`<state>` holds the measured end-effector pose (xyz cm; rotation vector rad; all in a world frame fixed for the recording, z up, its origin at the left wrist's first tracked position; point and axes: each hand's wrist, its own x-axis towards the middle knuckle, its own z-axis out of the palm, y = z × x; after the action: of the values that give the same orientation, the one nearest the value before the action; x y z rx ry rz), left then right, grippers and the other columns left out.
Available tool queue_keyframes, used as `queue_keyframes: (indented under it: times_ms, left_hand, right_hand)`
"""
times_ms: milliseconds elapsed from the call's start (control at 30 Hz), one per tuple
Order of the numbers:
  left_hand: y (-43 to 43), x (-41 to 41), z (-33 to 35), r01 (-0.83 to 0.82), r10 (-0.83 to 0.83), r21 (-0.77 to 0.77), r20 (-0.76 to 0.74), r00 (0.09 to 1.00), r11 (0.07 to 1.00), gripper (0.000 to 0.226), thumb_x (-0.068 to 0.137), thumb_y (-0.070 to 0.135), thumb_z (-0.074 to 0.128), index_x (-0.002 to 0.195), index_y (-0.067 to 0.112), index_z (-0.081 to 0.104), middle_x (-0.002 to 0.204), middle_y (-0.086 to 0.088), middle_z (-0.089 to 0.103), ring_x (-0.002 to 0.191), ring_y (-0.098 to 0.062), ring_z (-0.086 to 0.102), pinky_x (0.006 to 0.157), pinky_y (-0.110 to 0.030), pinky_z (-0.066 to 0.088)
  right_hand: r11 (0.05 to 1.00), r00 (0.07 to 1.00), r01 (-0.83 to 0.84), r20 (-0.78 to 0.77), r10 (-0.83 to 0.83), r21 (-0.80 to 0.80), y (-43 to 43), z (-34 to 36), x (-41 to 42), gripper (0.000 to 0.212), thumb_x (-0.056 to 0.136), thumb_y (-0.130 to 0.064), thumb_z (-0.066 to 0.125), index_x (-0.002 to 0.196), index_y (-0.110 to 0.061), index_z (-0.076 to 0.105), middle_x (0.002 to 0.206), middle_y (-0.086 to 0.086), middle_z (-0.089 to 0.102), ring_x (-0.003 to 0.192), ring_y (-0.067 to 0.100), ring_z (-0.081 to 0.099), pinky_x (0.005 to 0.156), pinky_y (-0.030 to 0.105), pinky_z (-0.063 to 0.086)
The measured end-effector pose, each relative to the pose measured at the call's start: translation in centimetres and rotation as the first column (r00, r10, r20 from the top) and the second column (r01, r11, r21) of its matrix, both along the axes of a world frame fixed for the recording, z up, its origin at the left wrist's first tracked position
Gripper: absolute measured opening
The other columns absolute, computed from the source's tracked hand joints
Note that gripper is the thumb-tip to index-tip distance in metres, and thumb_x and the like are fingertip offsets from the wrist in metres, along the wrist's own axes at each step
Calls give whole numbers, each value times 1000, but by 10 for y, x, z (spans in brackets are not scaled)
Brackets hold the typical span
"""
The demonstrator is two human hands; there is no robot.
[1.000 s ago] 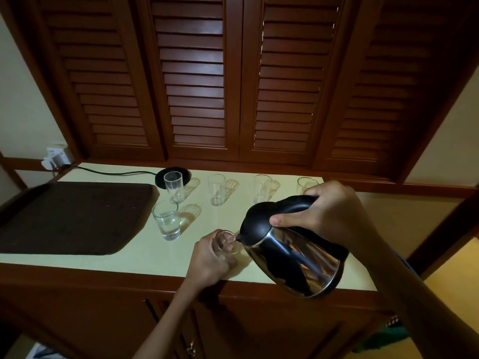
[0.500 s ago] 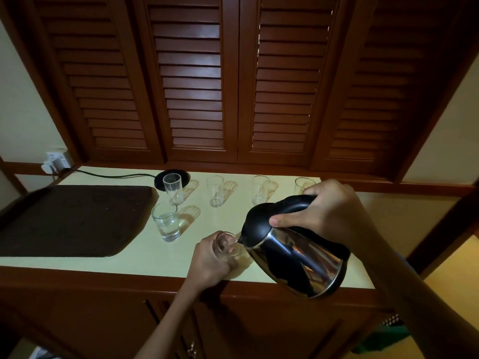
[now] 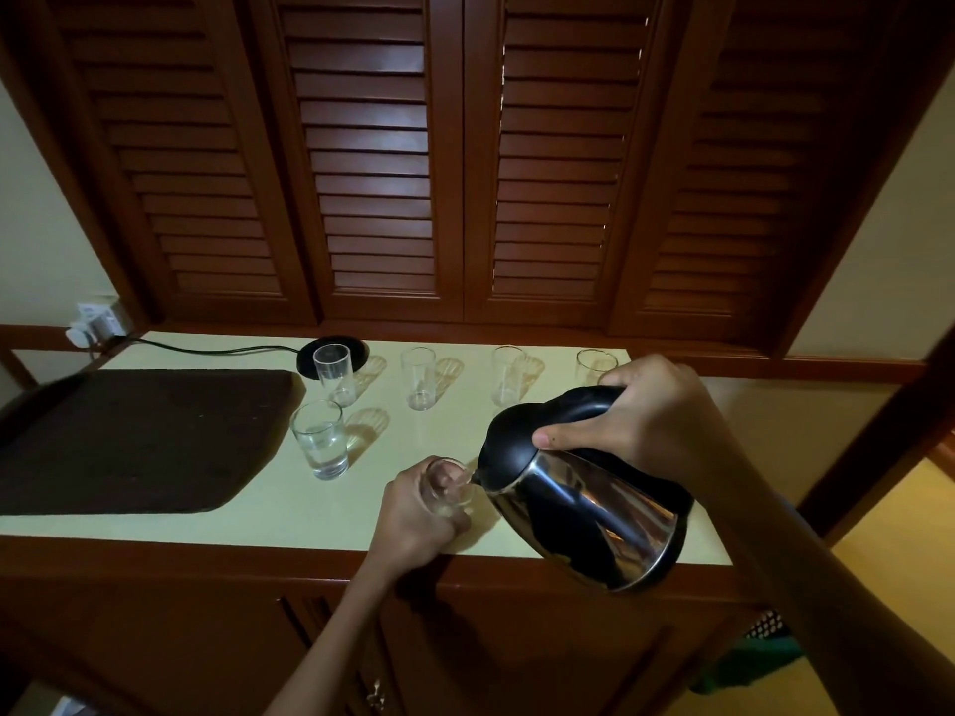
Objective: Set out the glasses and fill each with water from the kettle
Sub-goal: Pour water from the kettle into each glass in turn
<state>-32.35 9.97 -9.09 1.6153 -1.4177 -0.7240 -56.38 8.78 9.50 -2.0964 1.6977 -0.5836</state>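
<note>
- The stainless-steel kettle (image 3: 589, 509) with a black lid and handle hangs tilted over the near right part of the counter (image 3: 258, 514), spout down and to the left.
- The spout sits at the rim of a glass (image 3: 450, 489) standing near the front edge of the counter, near its middle.
- The right hand (image 3: 646, 421) is clenched around the kettle's black handle, thumb pressed along the lid side.
- The left hand (image 3: 413, 514) wraps its fingers around that glass from the near left side, holding it on the counter.
- A little clear liquid shows low in the held glass; how full it is cannot be told behind the fingers.
- To the left, a short glass with water (image 3: 319, 439) stands alone, just right of the tray.
- Along the far side 4 more glasses stand in a row: the far-left glass (image 3: 333, 373), the second glass (image 3: 418, 377), the third glass (image 3: 509, 375) and the far-right glass (image 3: 595, 365), which is partly hidden by the right hand.
- These 4 look empty.
- The black round kettle base (image 3: 356, 349) lies just behind the far-left glass, its cord (image 3: 206, 348) running left to a wall socket (image 3: 95, 323).
- A dark brown tray (image 3: 129, 436) covers the left part of the counter.
- Dark wooden louvred shutters (image 3: 372, 173) rise behind the counter.
</note>
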Motion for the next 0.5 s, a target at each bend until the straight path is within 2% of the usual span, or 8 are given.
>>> queue_keyframes:
  times_ms: [100,167,233,300,367,433,500]
  left_hand:
    - [-1,-2,-2,16,-16,-8,-10,1000,1000,35,56,12,82,83,30,71,83,22,75,73,1,69,60,-8,50]
    - [-1,-2,-2,16,-16,-12,-15,1000,1000,35,57,9,83,84,29,71,85,22,75,76,1,70,62,-8,51]
    - [-1,-2,-2,16,-16,-10,-14,1000,1000,36,58,9,84,84,30,71,85,25,74,77,3,69,62,-7,50]
    - [-2,-3,-1,23,-23,-2,-5,1000,1000,36,58,12,85,86,31,71,86,27,74,77,4,69,61,-7,50]
    - [-2,-4,-1,20,-20,7,-4,1000,1000,36,58,15,86,87,31,71,87,26,74,77,3,69,61,-7,50]
    - [-3,-4,-1,12,-12,15,-6,1000,1000,36,58,16,85,86,31,71,86,26,73,77,2,69,61,-8,50]
    - [-4,-5,-1,18,-18,19,-11,1000,1000,36,58,16,85,87,31,71,86,24,74,76,1,70,61,-7,50]
  right_hand:
    - [1000,1000,9,-15,-9,7,-1,-1,-2,96,47,-86,80,106,-11,79,100,4,82,95,21,77,89,38,62]
    - [1000,1000,2,-13,-2,5,-2,-2,-4,90,47,-84,80,99,-11,80,95,2,83,92,20,77,89,40,63]
    - [1000,1000,-8,5,8,6,-3,-3,-6,81,47,-83,80,87,-12,75,89,-2,80,85,18,74,83,35,62]
    - [1000,1000,-6,4,6,-6,-3,-4,-7,71,48,-83,82,83,-24,62,85,-3,69,81,18,65,75,29,52]
    - [1000,1000,3,-4,-3,-24,-5,-5,-7,68,50,-82,82,79,-27,55,83,-2,62,79,19,60,73,28,47]
    - [999,1000,20,-1,-21,-29,-5,-6,-9,71,50,-82,83,81,-24,56,82,-1,63,78,19,60,72,28,47]
    - [999,999,27,18,-26,-32,-6,-7,-10,76,49,-80,84,81,-14,65,82,2,72,76,23,68,70,31,54]
